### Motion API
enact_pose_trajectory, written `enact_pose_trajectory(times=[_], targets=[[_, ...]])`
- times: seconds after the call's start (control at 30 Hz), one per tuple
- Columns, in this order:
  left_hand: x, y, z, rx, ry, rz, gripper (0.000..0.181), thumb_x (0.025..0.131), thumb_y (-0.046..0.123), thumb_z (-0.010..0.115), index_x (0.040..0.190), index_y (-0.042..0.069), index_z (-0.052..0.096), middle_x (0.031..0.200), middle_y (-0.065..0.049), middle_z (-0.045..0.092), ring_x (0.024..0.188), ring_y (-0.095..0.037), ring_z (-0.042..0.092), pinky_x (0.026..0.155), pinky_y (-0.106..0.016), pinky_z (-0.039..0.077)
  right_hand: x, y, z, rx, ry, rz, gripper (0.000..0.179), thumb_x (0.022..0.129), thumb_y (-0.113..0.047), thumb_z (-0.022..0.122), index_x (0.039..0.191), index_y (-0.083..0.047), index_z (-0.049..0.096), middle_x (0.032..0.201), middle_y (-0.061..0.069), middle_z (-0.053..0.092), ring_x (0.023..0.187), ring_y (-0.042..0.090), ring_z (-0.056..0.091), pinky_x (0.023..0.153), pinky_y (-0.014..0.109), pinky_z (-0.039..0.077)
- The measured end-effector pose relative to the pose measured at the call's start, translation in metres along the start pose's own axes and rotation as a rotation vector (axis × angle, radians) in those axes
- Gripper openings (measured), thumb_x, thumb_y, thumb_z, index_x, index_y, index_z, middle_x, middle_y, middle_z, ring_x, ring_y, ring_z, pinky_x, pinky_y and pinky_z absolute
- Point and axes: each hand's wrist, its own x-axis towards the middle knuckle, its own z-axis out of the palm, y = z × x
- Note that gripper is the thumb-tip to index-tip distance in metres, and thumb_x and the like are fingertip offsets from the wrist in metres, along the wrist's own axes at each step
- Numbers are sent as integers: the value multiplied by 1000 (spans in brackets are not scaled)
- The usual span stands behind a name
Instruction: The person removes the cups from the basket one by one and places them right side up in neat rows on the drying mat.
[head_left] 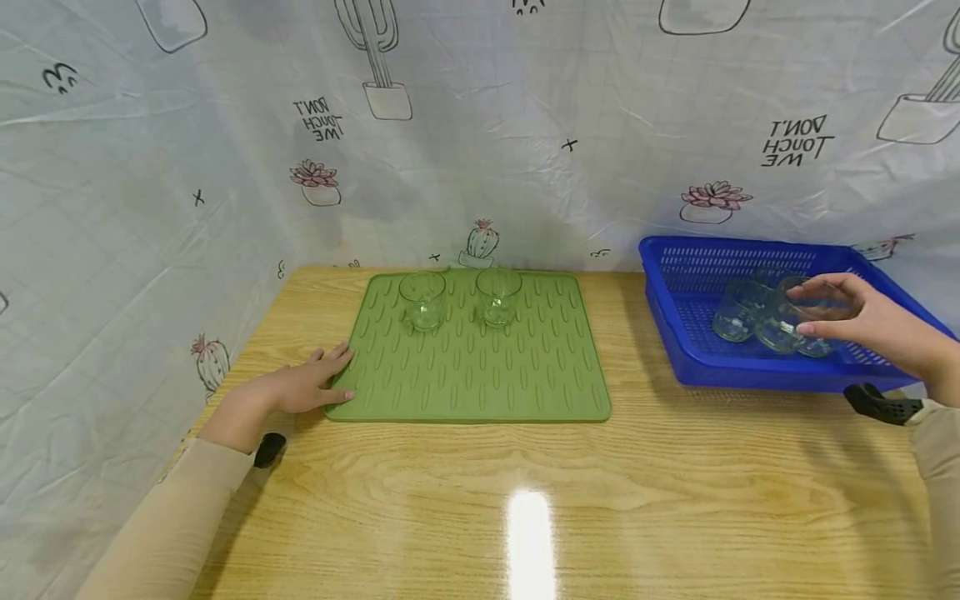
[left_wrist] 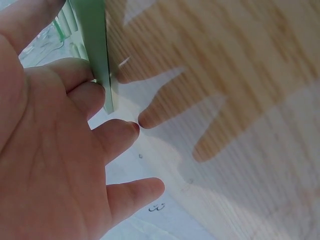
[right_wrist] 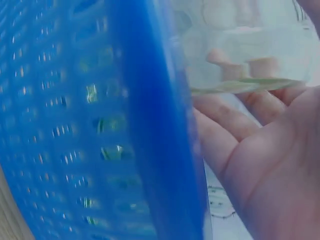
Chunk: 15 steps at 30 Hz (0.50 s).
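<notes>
In the head view my right hand is over the right part of a blue basket, its thumb and fingers curled round a clear drinking glass. Through that glass, the right wrist view shows some of the fingers. Several more clear glasses lie close together in the basket, partly hidden by one another. My left hand rests with spread fingers on the left edge of a green ribbed mat. Two clear glasses, a left one and a right one, stand on the mat's far half.
The wooden table extends in front of the mat and basket. Behind and to the left hangs a white sheet printed with cacti. The basket's raised rim lies between my right forearm and the glasses.
</notes>
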Motion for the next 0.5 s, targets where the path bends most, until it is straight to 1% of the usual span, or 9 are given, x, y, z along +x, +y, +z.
enact_pose_trajectory(times=[0.17,0.27,0.47,0.5], targets=[[0,0,0,-3,-1,-5,89,106,44,57,162,-6,10,167,-29,-3,147,-58,-10,106,-83,-1,0,-7,4,43,31,-67,47,99,1,66,135,-14,39,123,-29,51,103,-24,47,73,8,48],[1,0,-1,-11,2,-5,89,105,44,57,162,-6,10,167,-29,-3,147,-57,-10,105,-84,-1,2,-12,7,67,45,-94,48,99,5,64,136,-15,40,122,-27,53,104,-21,50,73,8,49],[0,0,-3,-6,2,0,89,105,43,57,162,-6,10,167,-29,-3,147,-58,-9,107,-82,2,5,-25,13,101,61,-136,62,98,11,62,143,-28,43,121,-23,54,107,-16,52,73,10,51],[0,0,-3,-6,3,0,89,106,43,57,162,-6,10,167,-29,-3,147,-58,-9,107,-82,2,6,-27,14,103,62,-144,64,97,11,62,144,-28,44,122,-23,54,108,-15,53,73,11,51]])
